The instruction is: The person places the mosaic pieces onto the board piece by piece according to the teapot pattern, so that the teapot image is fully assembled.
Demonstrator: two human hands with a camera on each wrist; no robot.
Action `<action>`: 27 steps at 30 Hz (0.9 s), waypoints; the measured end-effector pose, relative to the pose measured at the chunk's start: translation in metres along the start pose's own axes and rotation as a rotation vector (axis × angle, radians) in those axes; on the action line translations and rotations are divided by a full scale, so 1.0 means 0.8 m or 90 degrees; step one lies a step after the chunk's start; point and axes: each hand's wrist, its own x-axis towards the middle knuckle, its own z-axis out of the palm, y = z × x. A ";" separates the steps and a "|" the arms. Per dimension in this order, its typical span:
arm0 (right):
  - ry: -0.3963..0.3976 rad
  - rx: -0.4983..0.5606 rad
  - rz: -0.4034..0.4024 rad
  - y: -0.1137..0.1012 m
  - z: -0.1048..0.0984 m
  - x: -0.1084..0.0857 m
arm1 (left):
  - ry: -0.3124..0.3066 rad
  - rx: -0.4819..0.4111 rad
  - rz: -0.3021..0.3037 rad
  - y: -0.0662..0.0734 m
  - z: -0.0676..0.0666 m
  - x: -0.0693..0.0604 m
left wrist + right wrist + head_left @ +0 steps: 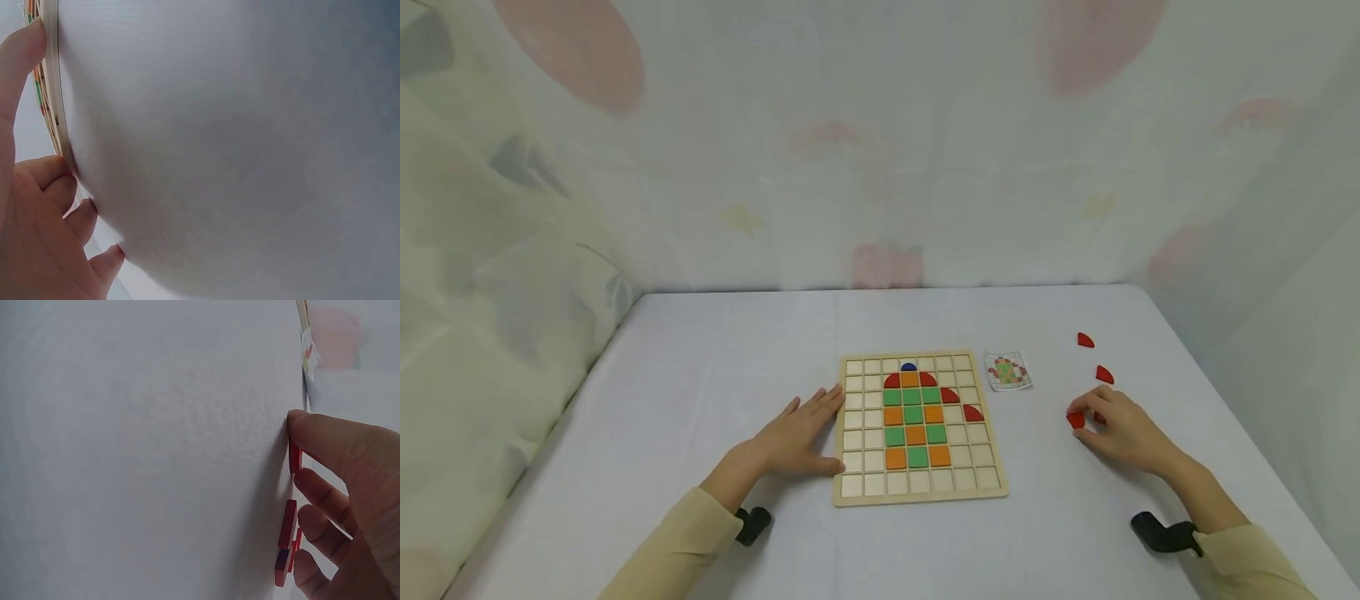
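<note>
My left hand [801, 433] lies with spread fingers along the left edge of a wooden grid board [921, 502]; its thumb and fingertips touch the rim. On the board, orange and green square tiles form a block, with red quarter-round tiles and a blue half-round tile [908, 367] at its top. To the right of the board, my right hand [1120, 429] pinches a red quarter-round tile [295, 456] between thumb and index finger, on or just above the tabletop. Another red tile [1099, 417] is partly hidden under that hand.
A small pattern card [1008, 372] lies just right of the board. Beyond the right hand are two loose red quarter-round tiles, one nearer [1104, 374] and one farther [1086, 340]. Patterned cloth [880, 167] hangs behind the white-covered table [737, 333] and at its sides.
</note>
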 end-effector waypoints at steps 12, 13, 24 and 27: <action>-0.006 -0.008 0.023 -0.006 0.002 0.009 | 0.002 -0.009 0.006 0.000 -0.001 -0.001; -0.006 -0.011 0.022 -0.007 0.003 0.009 | 0.001 -0.007 0.006 0.000 0.000 0.000; -0.028 0.014 0.031 -0.034 0.017 0.029 | -0.001 -0.007 0.002 0.004 -0.002 -0.002; -0.039 0.029 0.031 -0.044 0.022 0.036 | -0.002 -0.005 -0.003 0.003 -0.003 -0.002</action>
